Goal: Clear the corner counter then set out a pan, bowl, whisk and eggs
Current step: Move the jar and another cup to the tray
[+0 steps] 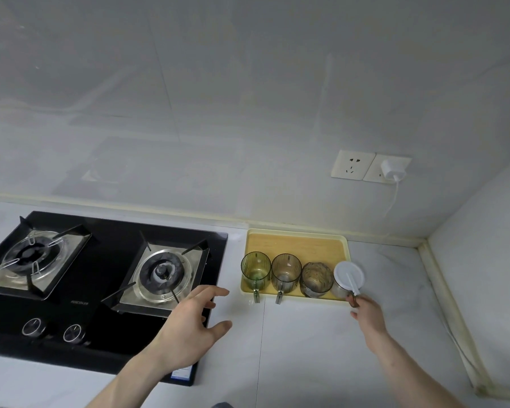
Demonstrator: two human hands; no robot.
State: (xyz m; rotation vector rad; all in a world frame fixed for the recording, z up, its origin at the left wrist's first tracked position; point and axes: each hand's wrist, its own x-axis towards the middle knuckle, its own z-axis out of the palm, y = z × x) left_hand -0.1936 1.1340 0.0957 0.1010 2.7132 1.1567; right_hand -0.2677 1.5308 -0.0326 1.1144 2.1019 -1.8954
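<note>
Left hand [193, 316]: open, fingers spread and relaxed, holding nothing; hovers over the hob's near right corner, reaching toward the tray.
Right hand [367, 312]: fingers curled at the tray's near right corner, by the jar; whether it grips the rim or the jar's handle I cannot tell.
Tray [295, 241]: yellow, rigid, in the counter corner beside the hob [106, 278].
Load: two mugs [256, 270], a glass [315, 279] and a lidded jar [349, 275] along its near edge.
Handling: probably light but front-heavy; glassware fragile and apt to slide. Best held level by both side rims.
Wall: sockets [352, 164], a charger plugged in.
</note>
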